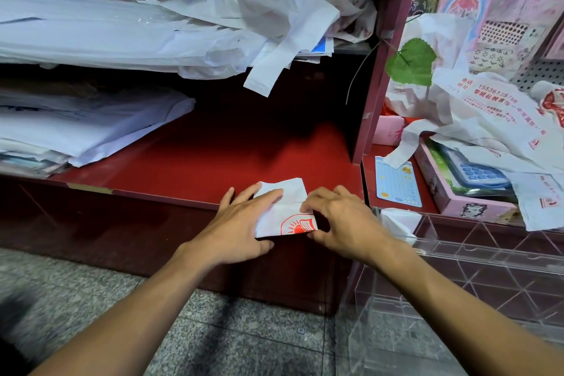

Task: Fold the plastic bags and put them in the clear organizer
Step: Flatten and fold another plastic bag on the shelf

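Observation:
A white plastic bag with a red sun print (287,217), folded small, lies at the front edge of the red shelf (213,162). My left hand (244,223) presses flat on its left side, fingers straight. My right hand (338,220) pinches the bag's right edge with curled fingers. The clear organizer (476,265) stands at the lower right, with a folded white bag (396,220) in its near-left compartment. Loose white bags (293,9) are heaped on the upper shelf, and more printed bags (494,119) lie at the right.
Stacks of flat white sheets (91,125) fill the left of both shelves. Right of the shelf's upright post (381,70) lie a blue card (396,183), a pink box holding a calculator (470,180) and a green leaf (412,61). Speckled floor is below.

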The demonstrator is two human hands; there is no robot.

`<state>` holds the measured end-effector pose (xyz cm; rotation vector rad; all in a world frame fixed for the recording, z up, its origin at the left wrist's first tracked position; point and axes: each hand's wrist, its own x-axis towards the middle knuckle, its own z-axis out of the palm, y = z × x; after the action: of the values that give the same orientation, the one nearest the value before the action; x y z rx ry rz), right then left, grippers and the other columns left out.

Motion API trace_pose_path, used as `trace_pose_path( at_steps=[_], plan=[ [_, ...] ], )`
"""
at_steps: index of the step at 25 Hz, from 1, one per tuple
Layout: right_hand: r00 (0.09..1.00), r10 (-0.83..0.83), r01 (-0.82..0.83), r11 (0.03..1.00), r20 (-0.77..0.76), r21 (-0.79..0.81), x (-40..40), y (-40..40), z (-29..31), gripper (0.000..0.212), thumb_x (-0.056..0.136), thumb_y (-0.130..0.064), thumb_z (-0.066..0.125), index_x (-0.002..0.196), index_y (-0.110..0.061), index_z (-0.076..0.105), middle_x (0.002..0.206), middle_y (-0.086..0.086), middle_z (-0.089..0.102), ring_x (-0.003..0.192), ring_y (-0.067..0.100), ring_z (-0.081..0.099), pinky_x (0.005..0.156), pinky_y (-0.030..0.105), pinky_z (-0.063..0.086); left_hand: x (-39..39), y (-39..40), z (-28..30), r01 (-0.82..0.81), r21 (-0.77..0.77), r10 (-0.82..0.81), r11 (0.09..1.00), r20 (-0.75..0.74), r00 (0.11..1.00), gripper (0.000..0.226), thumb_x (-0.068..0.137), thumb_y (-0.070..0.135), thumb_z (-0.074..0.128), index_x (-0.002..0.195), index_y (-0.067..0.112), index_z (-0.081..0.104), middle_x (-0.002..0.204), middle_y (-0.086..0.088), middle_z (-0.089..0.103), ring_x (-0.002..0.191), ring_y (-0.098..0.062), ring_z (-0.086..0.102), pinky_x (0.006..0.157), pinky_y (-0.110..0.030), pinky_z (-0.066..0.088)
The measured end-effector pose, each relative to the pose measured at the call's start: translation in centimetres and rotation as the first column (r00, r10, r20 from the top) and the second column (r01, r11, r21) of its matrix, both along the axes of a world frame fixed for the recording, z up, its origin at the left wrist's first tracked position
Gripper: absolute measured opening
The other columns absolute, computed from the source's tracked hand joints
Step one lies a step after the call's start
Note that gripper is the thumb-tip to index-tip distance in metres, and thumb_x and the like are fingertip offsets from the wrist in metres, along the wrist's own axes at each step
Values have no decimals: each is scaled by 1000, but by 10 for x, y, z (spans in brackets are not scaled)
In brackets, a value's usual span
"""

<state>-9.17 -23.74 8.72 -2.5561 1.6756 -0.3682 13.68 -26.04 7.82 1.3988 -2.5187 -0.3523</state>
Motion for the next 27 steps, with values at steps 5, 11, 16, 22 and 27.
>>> trace_pose_path(
  at_steps=[5, 11, 16, 22, 27],
  plan=[
    [999, 42, -43, 998, -20, -48, 6, -2, -1, 27, 83, -31, 68, 108, -26, 58, 156, -11, 28, 124, 19, 39, 93, 39, 38, -4, 2, 1, 58, 14, -59, 998, 29, 998, 97, 79, 33, 74, 155, 33, 14, 160, 15, 19, 143, 8, -18, 119, -37, -16],
    [998, 62, -64, 995, -30, -78, 10, -6, -7, 36, 84, -31, 67, 113, -25, 46, 134, -6, 56, 117, 20, 47, 81, 33, 28, -5, -4, 1, 86, 9, -86, 996, 27, 996, 95, 80, 21, 69, 155, 33, 12, 153, 21, 18, 144, 6, -17, 120, -39, -14],
    [993, 24, -17, 998, 113, -67, 5, -12, -9, 34, 89, -30, 63, 123, -28, 57, 118, -8, 66, 113, 20, 54, 84, 33, 31, 4, -17, -10, -70, -64, 59, 996, -161, 985, 76, 79, 18, 74, 144, 32, 37, 146, 11, 44, 140, -11, 32, 122, -43, 9],
    [945, -112, 118, 993, 306, 0, 0, -19, -14, 28, 87, -50, 56, 106, -38, 72, 119, -22, 65, 115, 16, 55, 98, 40, 38, 4, -21, -7, -136, -39, 115, 990, -339, 934, 25, 79, 34, 77, 103, 37, 72, 103, 26, 62, 113, -13, 54, 104, -46, 38],
    [848, -222, 193, 975, 482, 110, 4, -29, -11, 42, 87, -60, 47, 96, -28, 73, 87, -15, 65, 93, 17, 59, 94, 46, 44, -5, -27, 1, -280, 91, 291, 956, -419, 860, 31, 87, 55, 57, 71, 30, 65, 59, 16, 55, 77, -10, 55, 81, -34, 36]
  ],
)
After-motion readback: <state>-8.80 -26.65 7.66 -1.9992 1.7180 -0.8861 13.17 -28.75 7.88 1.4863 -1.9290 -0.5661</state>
